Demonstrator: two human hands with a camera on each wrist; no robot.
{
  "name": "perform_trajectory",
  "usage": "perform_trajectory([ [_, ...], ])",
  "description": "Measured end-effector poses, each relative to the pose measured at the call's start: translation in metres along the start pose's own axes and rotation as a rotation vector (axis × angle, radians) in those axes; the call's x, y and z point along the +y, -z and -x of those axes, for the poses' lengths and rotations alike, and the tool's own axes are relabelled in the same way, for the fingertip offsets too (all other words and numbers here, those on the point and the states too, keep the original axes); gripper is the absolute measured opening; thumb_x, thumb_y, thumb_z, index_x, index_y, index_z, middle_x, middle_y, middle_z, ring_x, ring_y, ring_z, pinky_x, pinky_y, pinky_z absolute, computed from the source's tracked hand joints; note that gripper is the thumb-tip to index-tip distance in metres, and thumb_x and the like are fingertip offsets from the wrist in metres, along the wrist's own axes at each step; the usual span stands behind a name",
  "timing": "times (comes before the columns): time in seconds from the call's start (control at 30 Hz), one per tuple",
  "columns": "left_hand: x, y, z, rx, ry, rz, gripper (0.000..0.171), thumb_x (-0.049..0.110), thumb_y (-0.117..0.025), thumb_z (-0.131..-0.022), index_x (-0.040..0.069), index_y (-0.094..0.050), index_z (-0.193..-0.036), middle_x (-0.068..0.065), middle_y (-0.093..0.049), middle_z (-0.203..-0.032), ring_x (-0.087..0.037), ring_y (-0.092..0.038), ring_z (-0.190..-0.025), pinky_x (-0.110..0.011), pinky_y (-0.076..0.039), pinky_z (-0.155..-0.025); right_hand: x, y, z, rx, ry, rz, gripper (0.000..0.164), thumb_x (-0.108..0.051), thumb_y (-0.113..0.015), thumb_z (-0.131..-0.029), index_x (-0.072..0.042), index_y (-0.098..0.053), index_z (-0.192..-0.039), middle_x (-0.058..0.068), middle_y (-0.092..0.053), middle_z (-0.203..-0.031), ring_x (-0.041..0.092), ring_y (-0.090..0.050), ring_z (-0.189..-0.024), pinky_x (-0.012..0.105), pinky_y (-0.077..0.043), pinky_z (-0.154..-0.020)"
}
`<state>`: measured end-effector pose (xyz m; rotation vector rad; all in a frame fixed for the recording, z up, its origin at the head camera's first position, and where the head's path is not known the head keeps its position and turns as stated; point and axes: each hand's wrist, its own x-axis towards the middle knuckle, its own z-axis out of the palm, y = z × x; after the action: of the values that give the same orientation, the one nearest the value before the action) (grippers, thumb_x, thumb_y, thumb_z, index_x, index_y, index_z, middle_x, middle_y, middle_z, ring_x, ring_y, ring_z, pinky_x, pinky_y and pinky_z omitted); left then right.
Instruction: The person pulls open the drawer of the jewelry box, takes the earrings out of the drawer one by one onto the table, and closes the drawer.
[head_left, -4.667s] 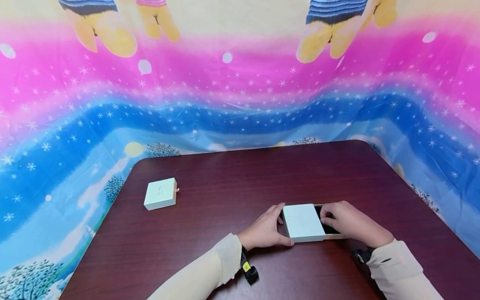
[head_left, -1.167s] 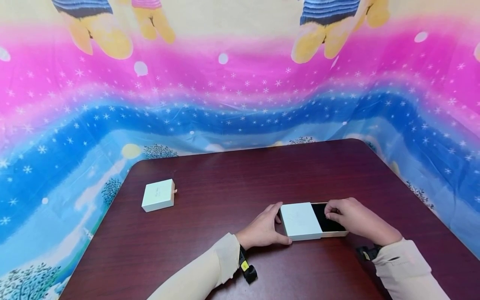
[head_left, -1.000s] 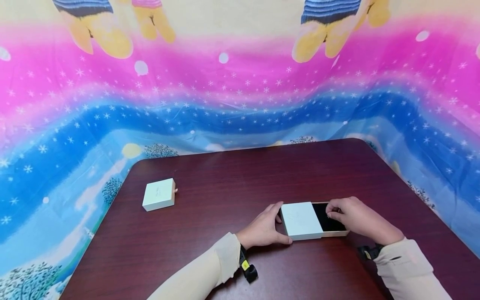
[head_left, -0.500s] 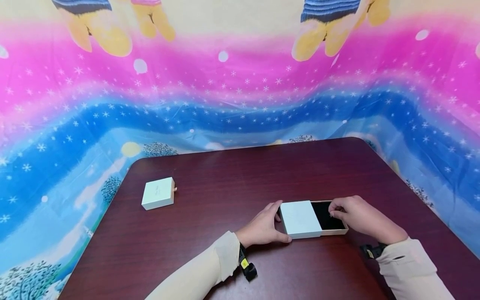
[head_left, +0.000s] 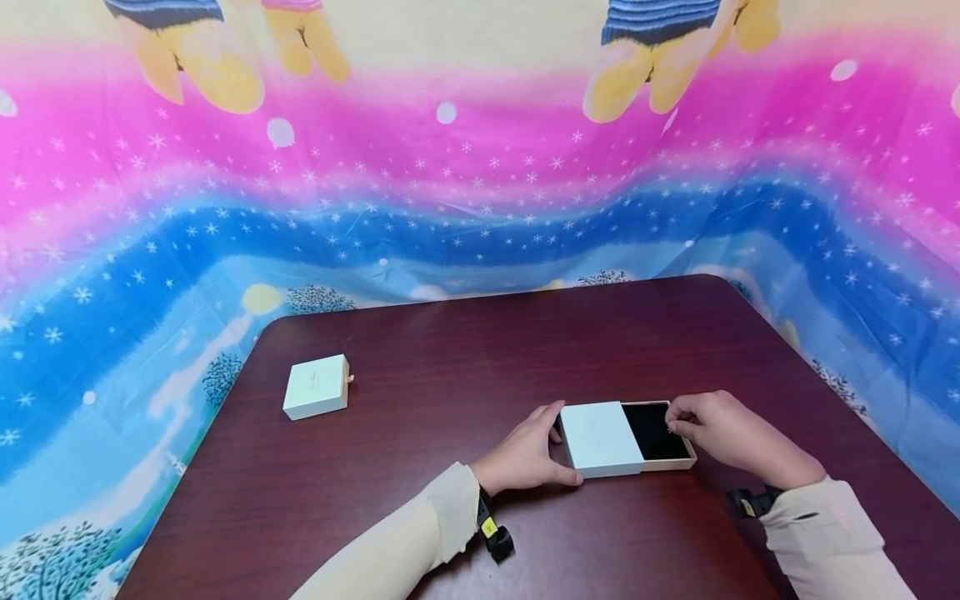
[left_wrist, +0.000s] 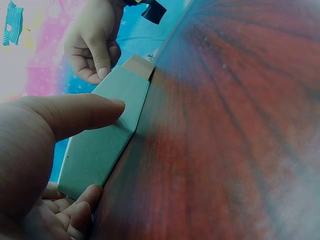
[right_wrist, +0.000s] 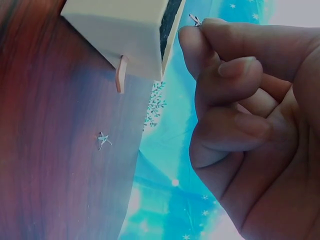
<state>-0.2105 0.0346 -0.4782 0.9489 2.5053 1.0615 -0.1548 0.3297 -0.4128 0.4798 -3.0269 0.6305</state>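
Note:
A white drawer-style jewellery box [head_left: 602, 438] lies on the table, its drawer [head_left: 670, 466] slid partly out to the right and lined in black. My left hand [head_left: 522, 452] grips the box's left end, thumb along the near side and fingers around the far corner. At the drawer's right end, my right hand [head_left: 716, 429] pinches a small silver star-shaped earring [right_wrist: 195, 20] between thumb and index finger, mostly hidden by the fingertips. In the right wrist view, a similar star earring [right_wrist: 103, 141] lies on the table near the drawer's pull tab [right_wrist: 121, 75].
A second, closed white box [head_left: 317, 387] with a small pull tab stands at the left on the dark red wooden table [head_left: 450, 367]. A patterned cloth backdrop [head_left: 480, 225] rises behind the table and along its sides.
My right hand has moved right, from over the drawer's lining to its outer end, uncovering more of the black interior. The left hand keeps its hold on the box.

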Motion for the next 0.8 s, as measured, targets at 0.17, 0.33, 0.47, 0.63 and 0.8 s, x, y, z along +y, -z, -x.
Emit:
perform_trajectory([
  [0.17, -0.0003, 0.0000, -0.0001, -0.003, -0.001, 0.001, 0.109, 0.041, -0.088, -0.068, 0.009, -0.027, -0.153, 0.010, -0.051, -0.113, 0.001, -0.053, -0.095, -0.023, -0.042, -0.088, 0.0020, 0.0012, 0.0016, 0.013, 0.009, 0.005, 0.010, -0.004, -0.067, -0.090, -0.014, -0.068, -0.087, -0.011, -0.057, -0.072, 0.002, -0.045, -0.060, 0.027, -0.042, -0.057],
  [0.33, -0.0002, -0.0003, 0.0001, -0.004, -0.001, 0.006, 0.110, 0.041, -0.087, -0.068, 0.010, -0.026, -0.153, 0.009, -0.051, -0.115, 0.000, -0.053, -0.095, -0.023, -0.042, -0.088, 0.0042, 0.0010, 0.0038, 0.024, 0.000, 0.007, 0.010, -0.003, -0.067, -0.090, -0.012, -0.068, -0.086, -0.010, -0.057, -0.073, 0.003, -0.045, -0.060, 0.027, -0.041, -0.057],
  [0.47, 0.0003, -0.0002, 0.0004, -0.006, -0.002, 0.006, 0.110, 0.041, -0.087, -0.068, 0.009, -0.026, -0.153, 0.010, -0.051, -0.113, 0.000, -0.053, -0.095, -0.023, -0.043, -0.088, 0.0053, 0.0004, 0.0061, 0.016, -0.016, 0.007, 0.008, -0.005, -0.066, -0.091, -0.012, -0.068, -0.087, -0.010, -0.057, -0.074, 0.004, -0.046, -0.062, 0.027, -0.042, -0.058],
  [0.63, -0.0006, -0.0008, 0.0002, -0.003, -0.004, 0.011, 0.110, 0.042, -0.087, -0.068, 0.010, -0.026, -0.154, 0.010, -0.051, -0.114, 0.000, -0.053, -0.096, -0.023, -0.043, -0.087, 0.0064, 0.0007, 0.0076, 0.028, -0.022, 0.019, 0.008, -0.005, -0.067, -0.090, -0.012, -0.068, -0.086, -0.010, -0.055, -0.073, 0.004, -0.045, -0.062, 0.028, -0.041, -0.058],
  [0.8, -0.0023, -0.0019, -0.0004, 0.002, -0.004, 0.007, 0.110, 0.042, -0.087, -0.068, 0.010, -0.026, -0.153, 0.011, -0.051, -0.112, 0.001, -0.052, -0.095, -0.023, -0.042, -0.088, 0.0080, 0.0010, 0.0089, 0.037, -0.042, 0.035, 0.005, -0.008, -0.068, -0.090, -0.011, -0.069, -0.086, -0.011, -0.056, -0.074, 0.005, -0.047, -0.064, 0.029, -0.043, -0.059],
])
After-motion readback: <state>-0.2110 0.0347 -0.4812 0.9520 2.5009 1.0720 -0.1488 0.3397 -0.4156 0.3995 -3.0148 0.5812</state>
